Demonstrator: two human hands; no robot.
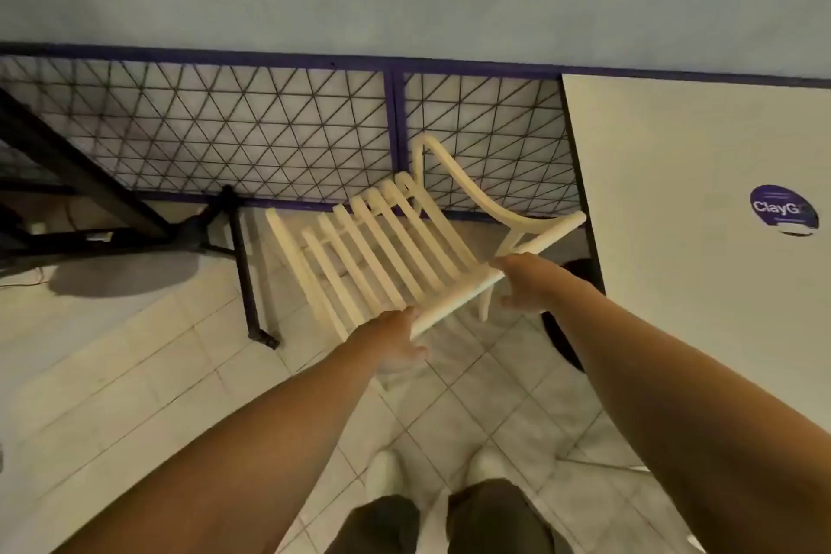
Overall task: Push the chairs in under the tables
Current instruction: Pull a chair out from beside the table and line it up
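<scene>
A cream plastic chair with a slatted back stands in front of me, its backrest tilted toward me and its armrest arching toward the fence. My left hand grips the left end of the backrest's top rail. My right hand grips the same rail further right. The white table lies just right of the chair, with a round purple sticker on its top. Most of the chair's seat and legs are hidden behind the backrest.
A purple-framed wire mesh fence runs behind the chair. A dark metal frame with a leg stands at left on the tiled floor. A dark round table base sits under the white table. My shoes show at the bottom.
</scene>
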